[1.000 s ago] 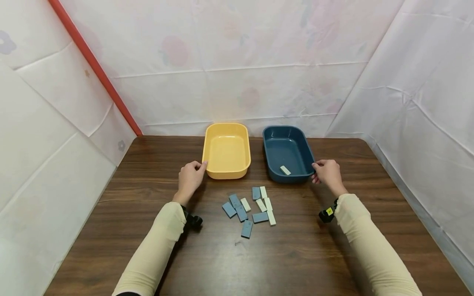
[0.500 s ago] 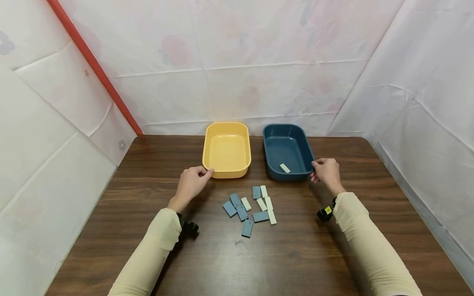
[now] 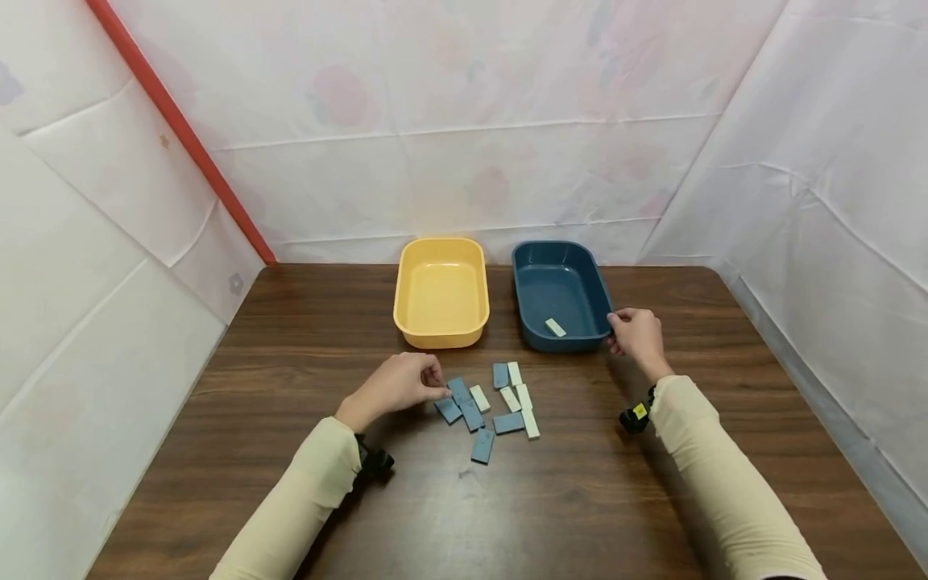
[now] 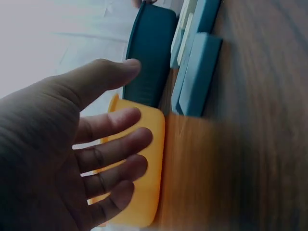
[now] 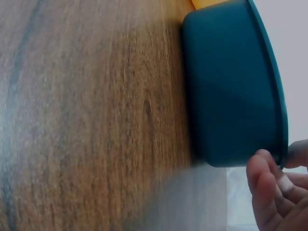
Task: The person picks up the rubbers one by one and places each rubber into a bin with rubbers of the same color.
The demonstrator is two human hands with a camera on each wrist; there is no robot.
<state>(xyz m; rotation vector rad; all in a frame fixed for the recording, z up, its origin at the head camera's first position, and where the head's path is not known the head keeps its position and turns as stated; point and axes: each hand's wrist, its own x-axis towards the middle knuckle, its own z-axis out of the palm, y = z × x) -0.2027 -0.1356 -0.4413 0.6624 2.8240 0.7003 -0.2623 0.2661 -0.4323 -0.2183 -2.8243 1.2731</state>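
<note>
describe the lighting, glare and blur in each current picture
Head view: fairly even light, with a pale sheen on the near part of the table; left wrist view: the left hand looks dark against a washed-out white backdrop, with a soft-edged dark patch on the wood; right wrist view: bluish cast, dark navy tray, blurry-edged shadow at the bottom.

this looks like a makeshift booth: pale printed sheets [image 3: 471,121] hang on three sides of a wood-grain table [image 3: 580,499].
</note>
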